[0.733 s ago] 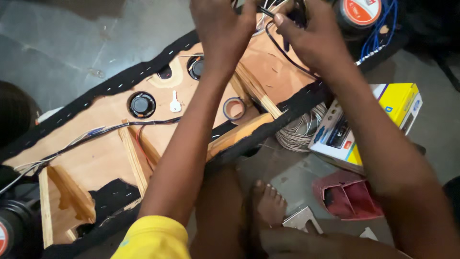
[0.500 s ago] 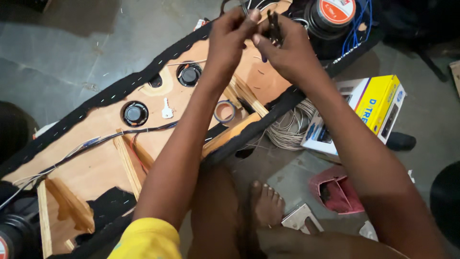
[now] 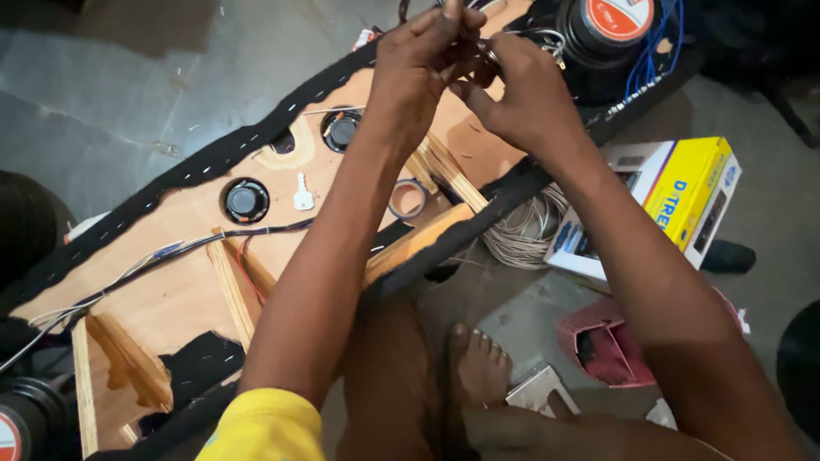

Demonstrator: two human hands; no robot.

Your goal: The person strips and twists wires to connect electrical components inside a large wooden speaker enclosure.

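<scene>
Hands meet above the far end of the plywood speaker panel (image 3: pixel 171 299): the left hand (image 3: pixel 423 55) pinches thin wires (image 3: pixel 461 17) between closed fingertips, the right hand (image 3: pixel 521 90) closes on the same wires just beside it. A large speaker (image 3: pixel 611 34) sits close behind; a wire coil (image 3: pixel 525 230) and yellow box (image 3: pixel 683 196) lie on the floor.

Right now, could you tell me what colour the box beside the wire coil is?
The box is yellow and white, seen best in the head view.
</scene>
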